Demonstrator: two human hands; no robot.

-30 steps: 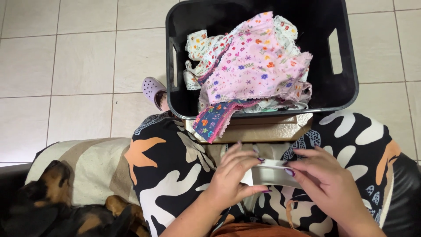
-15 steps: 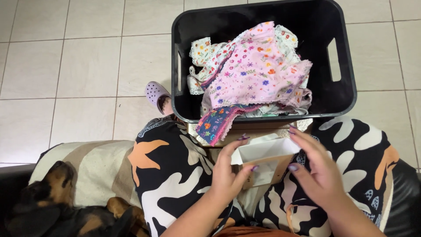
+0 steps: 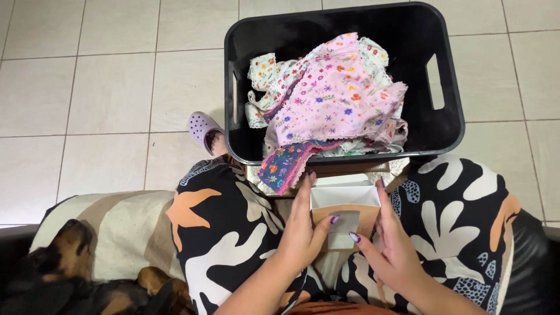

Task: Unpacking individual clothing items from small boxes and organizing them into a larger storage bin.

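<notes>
A small open cardboard box [image 3: 345, 211], tan outside and white inside, stands upright over my lap. My left hand [image 3: 303, 230] grips its left side, thumb across the front. Its right side is held by my right hand [image 3: 389, 245], thumb on the front label. Just beyond the box sits a black plastic bin [image 3: 446, 125] on the tiled floor, holding a heap of floral garments [image 3: 332, 105] in pink and white. A dark floral piece [image 3: 281, 166] hangs over the bin's near rim.
My legs in black, white and orange patterned trousers [image 3: 227, 233] fill the foreground. A lilac clog [image 3: 201, 125] shows left of the bin. A black-and-tan dog [image 3: 70, 280] lies on a beige striped cushion [image 3: 111, 227] at lower left.
The box was lying flat between my hands; both hands have turned it upright and opened it out, so its white inside now shows. The view has shifted slightly.
</notes>
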